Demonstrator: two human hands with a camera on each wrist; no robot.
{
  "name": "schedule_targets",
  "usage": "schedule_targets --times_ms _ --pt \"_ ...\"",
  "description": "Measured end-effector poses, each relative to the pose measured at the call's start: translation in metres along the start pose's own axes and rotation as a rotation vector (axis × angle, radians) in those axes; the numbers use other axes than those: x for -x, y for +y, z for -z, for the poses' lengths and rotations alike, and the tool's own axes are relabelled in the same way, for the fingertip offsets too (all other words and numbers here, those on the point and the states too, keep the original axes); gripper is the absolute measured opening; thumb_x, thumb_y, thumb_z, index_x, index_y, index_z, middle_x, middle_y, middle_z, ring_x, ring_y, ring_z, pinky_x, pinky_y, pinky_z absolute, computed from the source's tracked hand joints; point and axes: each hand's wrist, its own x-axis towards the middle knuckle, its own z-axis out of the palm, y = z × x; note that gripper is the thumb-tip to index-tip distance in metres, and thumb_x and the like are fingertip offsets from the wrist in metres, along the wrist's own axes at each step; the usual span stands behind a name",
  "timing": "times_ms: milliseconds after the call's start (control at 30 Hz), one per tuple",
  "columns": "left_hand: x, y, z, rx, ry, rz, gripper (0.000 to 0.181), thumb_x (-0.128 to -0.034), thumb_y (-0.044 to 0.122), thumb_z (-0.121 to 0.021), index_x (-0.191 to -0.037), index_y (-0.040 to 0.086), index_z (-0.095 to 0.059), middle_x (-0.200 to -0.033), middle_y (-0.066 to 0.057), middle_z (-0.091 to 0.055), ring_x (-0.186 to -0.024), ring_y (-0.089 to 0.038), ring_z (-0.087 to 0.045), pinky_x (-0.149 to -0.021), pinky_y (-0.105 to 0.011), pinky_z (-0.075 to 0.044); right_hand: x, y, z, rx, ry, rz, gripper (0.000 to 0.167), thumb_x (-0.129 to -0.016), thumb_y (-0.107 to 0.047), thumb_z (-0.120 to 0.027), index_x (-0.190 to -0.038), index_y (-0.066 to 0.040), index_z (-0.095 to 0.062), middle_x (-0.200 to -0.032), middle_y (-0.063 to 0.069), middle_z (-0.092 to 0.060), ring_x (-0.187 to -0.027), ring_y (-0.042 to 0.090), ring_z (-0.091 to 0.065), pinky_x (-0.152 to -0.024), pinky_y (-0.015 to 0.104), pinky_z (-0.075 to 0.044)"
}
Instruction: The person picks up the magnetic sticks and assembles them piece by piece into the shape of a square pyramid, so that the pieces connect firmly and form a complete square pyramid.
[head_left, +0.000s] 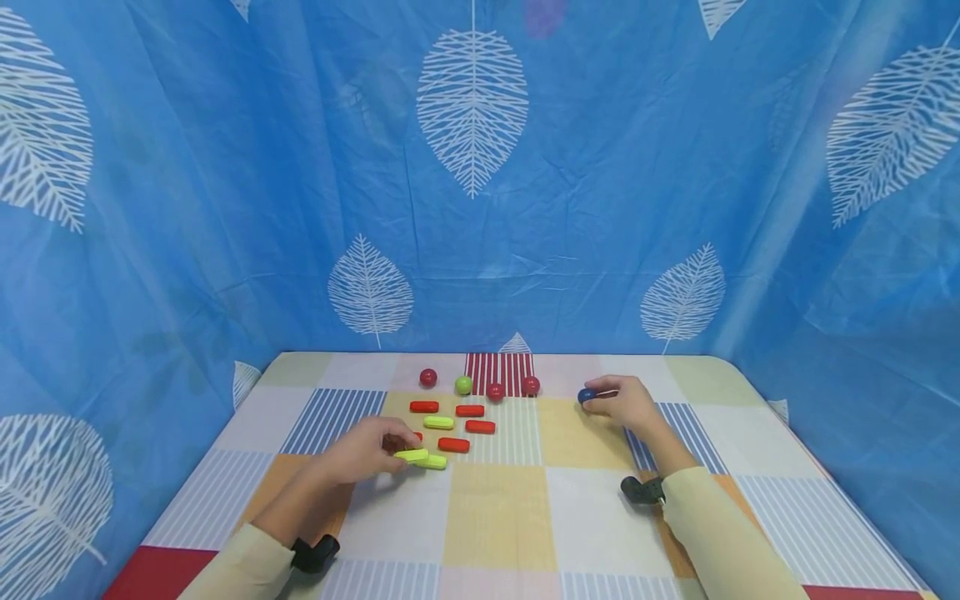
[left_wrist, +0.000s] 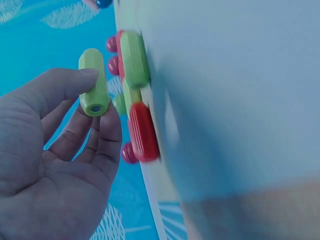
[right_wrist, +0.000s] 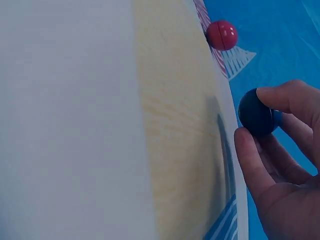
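My left hand (head_left: pixel 363 452) pinches a yellow-green rod (left_wrist: pixel 93 82) between thumb and fingers, raised off the cloth. A small round grey spot shows in the rod's end. Near it lie another yellow-green rod (head_left: pixel 435 462) and a red rod (head_left: pixel 453 445); one more red rod is partly hidden behind the hand. To the right, my right hand (head_left: pixel 628 406) holds a dark blue ball (right_wrist: pixel 257 114) between thumb and fingertips. In the right wrist view a red ball (right_wrist: pixel 222 35) lies beyond it, apart from the fingers.
Several red rods, such as the far-left one (head_left: pixel 424 407), and a yellow-green rod (head_left: pixel 438 423) lie mid-table. Behind them are red balls and a green ball (head_left: pixel 463 385). A blue leaf-patterned curtain (head_left: pixel 472 250) surrounds the checked tablecloth (head_left: pixel 498 508).
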Motion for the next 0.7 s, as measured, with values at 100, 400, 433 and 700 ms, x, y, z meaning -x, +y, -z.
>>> schedule_targets --times_ms 100,400,433,700 --pt "-0.007 0.007 -0.007 0.003 0.007 -0.030 0.024 -0.0864 0.006 -0.079 -0.105 0.021 -0.078 -0.104 0.005 -0.071 -0.092 -0.017 -0.060 -0.080 -0.021 -0.054 0.008 -0.003 -0.001 -0.017 -0.026 -0.021 0.040 -0.086 -0.014 -0.082 -0.123 -0.004 -0.072 -0.121 0.020 -0.072 -0.107 0.030 -0.069 -0.085 0.036 -0.060" --pt "-0.030 0.026 -0.032 0.006 -0.014 -0.117 0.024 -0.0860 0.009 -0.081 -0.107 0.020 -0.079 -0.100 0.008 -0.071 -0.087 -0.009 -0.064 -0.082 -0.021 -0.057 0.037 -0.016 -0.007 -0.086 -0.116 -0.029 0.045 -0.082 -0.019 -0.086 -0.122 -0.004 -0.072 -0.116 0.014 -0.074 -0.102 0.021 -0.071 -0.083 0.025 -0.055" --pt "-0.032 0.028 -0.035 0.007 -0.021 -0.128 0.024 -0.0860 0.009 -0.081 -0.107 0.020 -0.080 -0.099 0.008 -0.072 -0.086 -0.008 -0.064 -0.082 -0.021 -0.057 0.040 -0.018 -0.007 -0.094 -0.129 -0.024 0.045 -0.081 -0.019 -0.087 -0.122 -0.004 -0.072 -0.116 0.014 -0.074 -0.102 0.021 -0.070 -0.083 0.025 -0.055" --pt "-0.045 0.044 -0.058 0.015 -0.041 -0.145 0.024 -0.0849 0.012 -0.084 -0.108 0.019 -0.080 -0.099 0.009 -0.073 -0.086 -0.004 -0.066 -0.080 -0.018 -0.057 0.061 -0.025 -0.015 -0.119 -0.237 0.061 0.041 -0.080 -0.016 -0.088 -0.116 -0.002 -0.075 -0.110 0.014 -0.075 -0.096 0.017 -0.069 -0.079 0.023 -0.057"
